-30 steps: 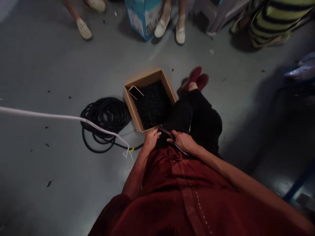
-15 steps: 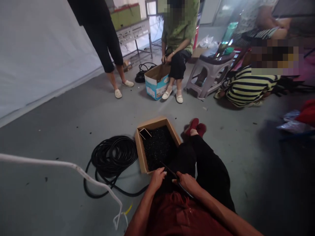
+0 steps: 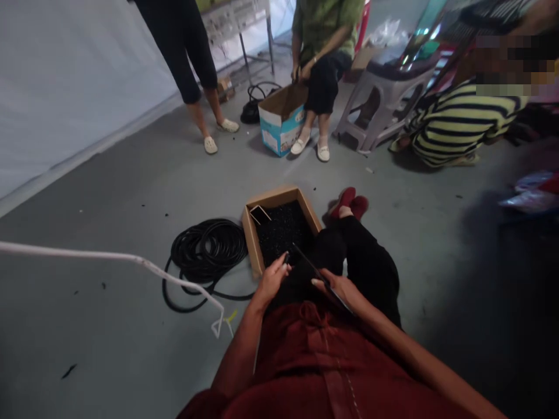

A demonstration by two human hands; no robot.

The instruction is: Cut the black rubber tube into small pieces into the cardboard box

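The left hand (image 3: 271,281) was clamped, thumb against fingers, on a black piece (image 3: 287,258) just above the near edge of the brown box (image 3: 252,241). The right hand (image 3: 338,291) was wrapped around a long dark tool (image 3: 312,266), its tip pointing forward, near the piece but apart from it; whether the tool had one blade or two was too dim to tell. The hands were apart, over the legs (image 3: 375,262).

The box stood on the floor (image 3: 131,349), its near right corner hidden behind the legs. Black bits (image 3: 286,230) filled it, and a small carton (image 3: 264,213) lay tilted in its far left corner. By its left edge lay the hose (image 3: 209,250), loosely coiled, one strand running behind the left forearm; whether the piece joined it was hidden. A white cord (image 3: 109,255) came in from the left, a yellow tie (image 3: 231,317) near its bent end.

Toward the floor's far edge, a person in green (image 3: 325,41) sat at a blue box (image 3: 282,131), and one in stripes (image 3: 465,125) crouched near a stool (image 3: 388,78).
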